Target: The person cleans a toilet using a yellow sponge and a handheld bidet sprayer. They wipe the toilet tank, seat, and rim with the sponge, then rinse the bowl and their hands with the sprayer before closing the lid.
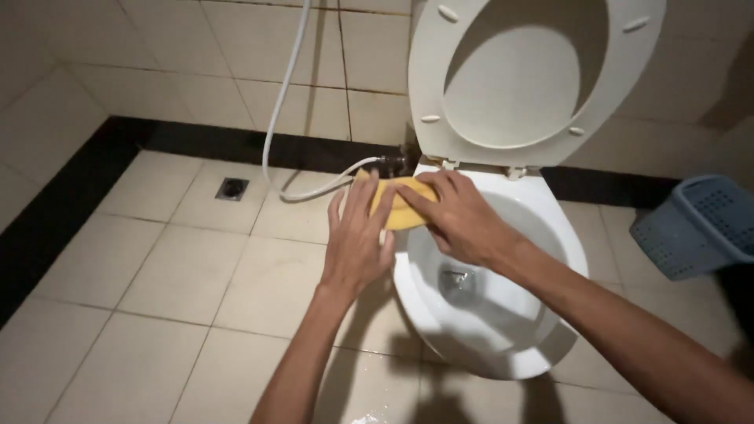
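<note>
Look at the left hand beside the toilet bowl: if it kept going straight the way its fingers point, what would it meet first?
The left hand points up and away, fingers already against the yellow cloth. Past that, probably the white hose on the floor, then the tiled wall, though depth is hard to judge.

No packages, labels, signs, screens visible.
</note>
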